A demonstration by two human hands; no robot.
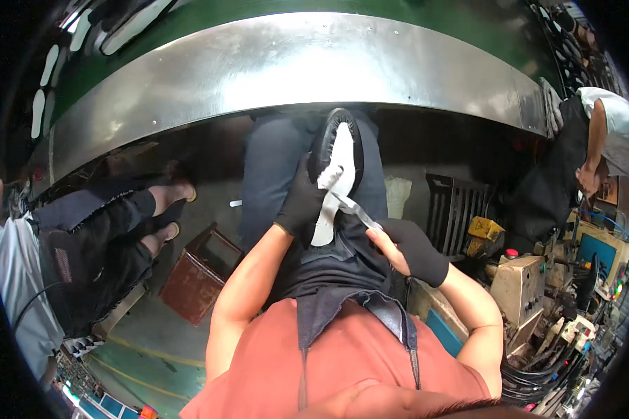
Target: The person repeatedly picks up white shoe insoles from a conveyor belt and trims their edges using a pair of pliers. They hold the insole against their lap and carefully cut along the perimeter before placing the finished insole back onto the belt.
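A black shoe upper [358, 155], bottom side up with a pale insole board [342, 148] showing, rests over my lap with its toe toward the bench. My left hand [302, 202], in a black glove with bare fingertips, is closed around its left side near the middle. In my right hand [416, 251], gloved the same way, is a flat silver blade-like tool [359, 211]. Its tip reaches the middle of the pale board, close to my left fingertips. Whether the tip presses on the board or only hovers there I cannot tell.
A metal-edged bench [314, 63] with a green top curves across ahead; soles [38, 112] lie at its far left. A brown stool [192, 283] stands at left, near a seated person [98, 258]. To the right are a machine [517, 286] and another person [611, 133].
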